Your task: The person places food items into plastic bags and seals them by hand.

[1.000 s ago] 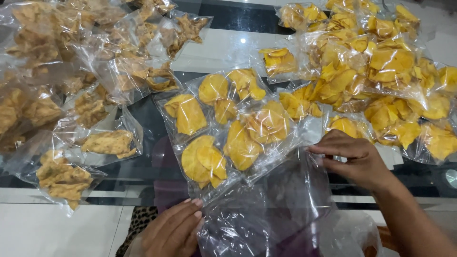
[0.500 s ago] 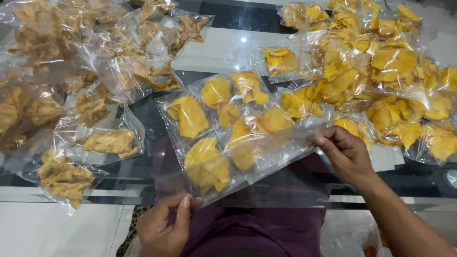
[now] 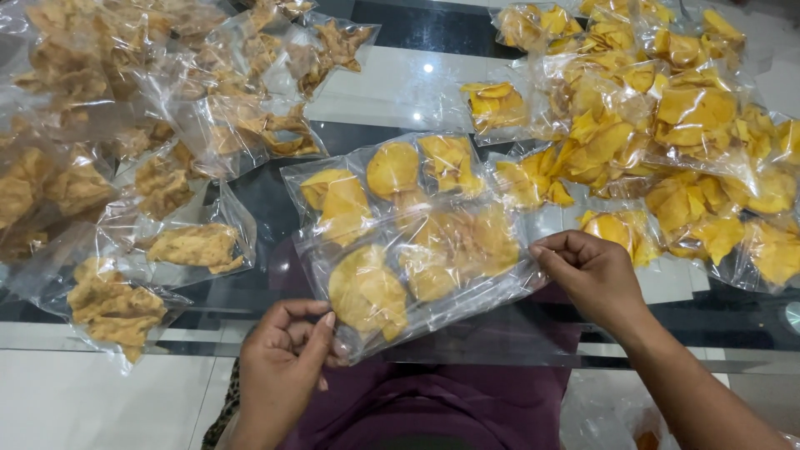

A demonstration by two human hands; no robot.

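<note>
I stretch an empty clear plastic bag (image 3: 433, 283) flat at the frame's lower centre, my left hand (image 3: 283, 367) pinching its lower-left corner, my right hand (image 3: 587, 271) pinching its right edge. Packed yellow chip bags (image 3: 392, 179) lie behind; opening it needs fingers parting the layers.

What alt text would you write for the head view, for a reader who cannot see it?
Two hands, left hand and right hand, hold a clear plastic bag by its ends above a glass table covered with packets of yellow chips and packets of browner crackers.

Left hand (image 3: 283, 367) and right hand (image 3: 593, 275), both in pinching grip
</note>
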